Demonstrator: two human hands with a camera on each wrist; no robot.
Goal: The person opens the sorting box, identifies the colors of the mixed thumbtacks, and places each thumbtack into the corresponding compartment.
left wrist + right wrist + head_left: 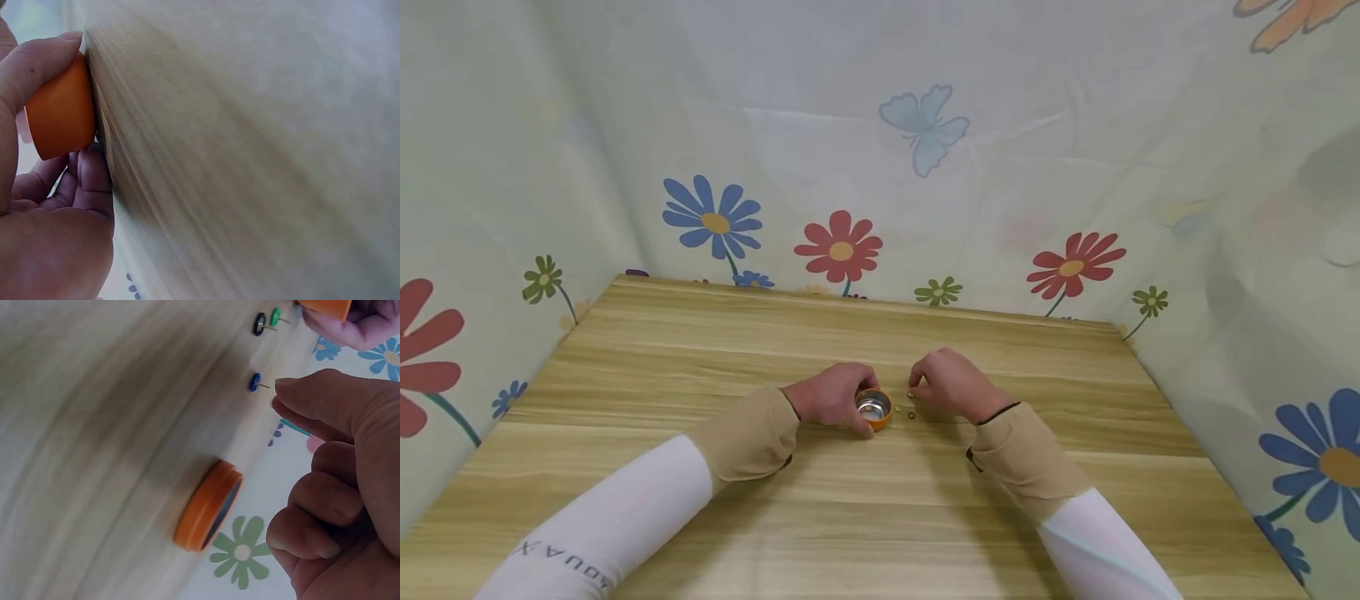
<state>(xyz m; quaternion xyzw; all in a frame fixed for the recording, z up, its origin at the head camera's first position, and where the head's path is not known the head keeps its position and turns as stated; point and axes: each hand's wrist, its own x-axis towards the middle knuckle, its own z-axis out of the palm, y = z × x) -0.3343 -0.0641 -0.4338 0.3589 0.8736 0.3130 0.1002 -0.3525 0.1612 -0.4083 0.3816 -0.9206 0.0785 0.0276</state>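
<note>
My left hand (838,396) holds a small round orange tin (62,112) with a shiny metal inside, thumb on the near side and fingers round the far side. In the head view its mouth faces up. To the right of it, my right hand (951,383) hovers with thumb and forefinger tips just above the pin of a blue thumbtack (254,382); its other fingers are curled in. A black thumbtack (259,324) and a green thumbtack (275,317) sit between the blue one and the tin, pins pointing up.
An orange lid (209,506) with a dark inside lies on the wooden table (850,533) under the right hand, hidden in the head view. Fabric walls (775,108) printed with flowers and butterflies enclose the table at the back and both sides.
</note>
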